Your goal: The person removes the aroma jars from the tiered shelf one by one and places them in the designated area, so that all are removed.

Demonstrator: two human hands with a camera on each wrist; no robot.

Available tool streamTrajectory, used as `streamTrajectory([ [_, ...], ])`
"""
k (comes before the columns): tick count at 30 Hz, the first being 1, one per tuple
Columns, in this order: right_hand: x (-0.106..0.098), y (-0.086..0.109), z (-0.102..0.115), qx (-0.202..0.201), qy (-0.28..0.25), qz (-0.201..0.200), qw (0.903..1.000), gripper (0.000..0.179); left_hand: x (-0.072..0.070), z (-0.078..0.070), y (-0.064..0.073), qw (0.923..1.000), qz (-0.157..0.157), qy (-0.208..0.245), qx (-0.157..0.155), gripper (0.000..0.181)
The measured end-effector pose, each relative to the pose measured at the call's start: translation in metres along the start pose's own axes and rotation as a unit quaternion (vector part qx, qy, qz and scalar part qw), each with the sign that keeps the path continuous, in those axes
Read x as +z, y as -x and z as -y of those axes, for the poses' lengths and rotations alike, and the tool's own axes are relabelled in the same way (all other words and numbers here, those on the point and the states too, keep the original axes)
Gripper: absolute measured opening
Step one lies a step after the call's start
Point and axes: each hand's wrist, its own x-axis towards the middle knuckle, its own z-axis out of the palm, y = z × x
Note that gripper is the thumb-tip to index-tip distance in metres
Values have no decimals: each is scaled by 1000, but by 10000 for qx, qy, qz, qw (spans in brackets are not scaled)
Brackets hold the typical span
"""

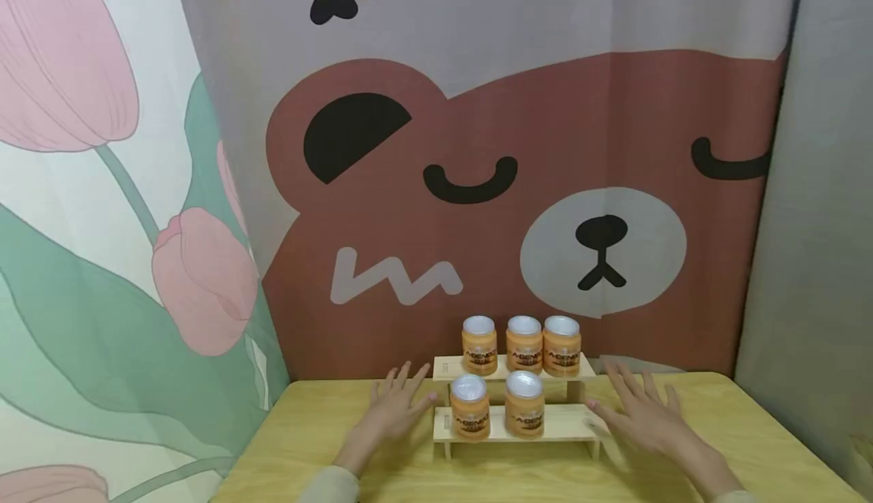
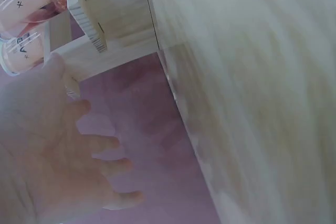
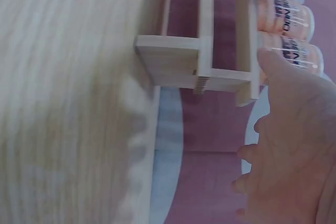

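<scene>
A two-tier wooden stand (image 1: 573,421) sits on the table with orange jars with pale lids on it. Three jars (image 1: 525,344) are on the upper tier, two of them side by side at its right. The lower tier bears two more jars (image 1: 470,408), a gap between them. To the left of the stand is my left hand (image 1: 392,412), fingers spread, thumb beside the stand's end. My right hand (image 1: 644,412) is at the opposite end, its fingers extended and holding nothing. Both wrist views show the stand's end panels (image 2: 118,9) (image 3: 170,59) near the thumbs.
The yellow wood-grain table (image 1: 307,442) reaches back to a curtain (image 1: 382,336) printed with a brown bear. On the left hangs a tulip-patterned curtain (image 1: 102,321), and a plain grey one (image 1: 811,260) is at the right.
</scene>
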Motion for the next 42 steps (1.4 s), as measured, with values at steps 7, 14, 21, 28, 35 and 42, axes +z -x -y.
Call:
streamTrajectory([
  [7,-6,-6,17,-251,-94,-423,9987,86,5,8,3,9948,-151,1000,-106,72],
  [14,-12,-12,26,-156,-430,-662,9968,85,5,6,1,9555,-189,2943,52,62],
  [21,-19,-10,31,25,-1230,-746,9896,81,7,-1,-3,9104,3,4137,-91,55],
  [28,-22,-11,40,-168,-1690,-1271,9773,67,12,-13,-9,8582,134,5127,-201,58],
  [35,-14,-18,47,-181,-2205,-1596,9621,58,17,-18,-10,8325,216,5514,-497,61],
  [42,-3,-28,54,-177,-2929,-1006,9507,82,21,-18,-10,8019,262,5938,-604,62],
])
